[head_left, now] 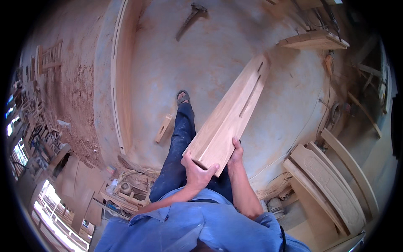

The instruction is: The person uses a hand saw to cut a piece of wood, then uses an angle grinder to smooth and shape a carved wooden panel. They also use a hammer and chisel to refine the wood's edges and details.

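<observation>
A long, pale wooden beam [228, 115] reaches away from my body toward the far right, with narrow slots cut along its right side near the far end. My left hand [198, 172] grips the left corner of its near end, the thumb lying over the end. Around the right edge of that same end, my right hand [236, 156] is closed with the thumb up on the wood. The far tip looks blurred, and I cannot tell whether it touches the floor.
A hammer [191, 20] lies on the dusty floor ahead. A small wooden block [163, 128] is left of my leg. A long slotted board [122, 80] stands at the left. Curved carved panels [325, 182] lean at the right, and a thick plank [314, 40] juts out at the far right.
</observation>
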Available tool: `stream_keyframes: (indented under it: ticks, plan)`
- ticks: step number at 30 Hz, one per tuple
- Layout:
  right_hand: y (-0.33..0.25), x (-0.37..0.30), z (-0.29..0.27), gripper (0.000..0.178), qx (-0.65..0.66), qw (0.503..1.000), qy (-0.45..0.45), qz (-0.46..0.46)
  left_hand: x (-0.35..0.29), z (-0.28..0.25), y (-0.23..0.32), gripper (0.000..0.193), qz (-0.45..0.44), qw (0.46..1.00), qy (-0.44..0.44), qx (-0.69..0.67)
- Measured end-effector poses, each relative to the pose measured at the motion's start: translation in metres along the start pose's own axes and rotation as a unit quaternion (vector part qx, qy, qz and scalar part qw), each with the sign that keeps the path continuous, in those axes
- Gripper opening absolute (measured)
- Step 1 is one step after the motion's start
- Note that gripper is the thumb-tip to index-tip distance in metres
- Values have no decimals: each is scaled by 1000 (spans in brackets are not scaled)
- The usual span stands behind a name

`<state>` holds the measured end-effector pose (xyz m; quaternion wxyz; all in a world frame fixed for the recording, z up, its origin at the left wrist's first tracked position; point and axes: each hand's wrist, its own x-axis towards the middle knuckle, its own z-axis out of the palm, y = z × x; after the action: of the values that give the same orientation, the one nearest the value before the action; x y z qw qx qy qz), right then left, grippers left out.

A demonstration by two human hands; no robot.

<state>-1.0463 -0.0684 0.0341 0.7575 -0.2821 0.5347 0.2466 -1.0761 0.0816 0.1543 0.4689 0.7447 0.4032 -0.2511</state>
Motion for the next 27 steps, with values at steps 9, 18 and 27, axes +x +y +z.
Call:
stream_keyframes:
  ticks: [9,18,27]
  plan:
    - [86,29,-10,72,100,988,13,119,63,-64,-76,114,-39,983,-64,-168]
    - [1,42,-89,65,-599,786,86,-122,307,-147,-117,95,-133,956,86,-246]
    - [-11,62,-98,49,-795,535,142,-250,467,-126,-168,97,-70,963,16,-260]
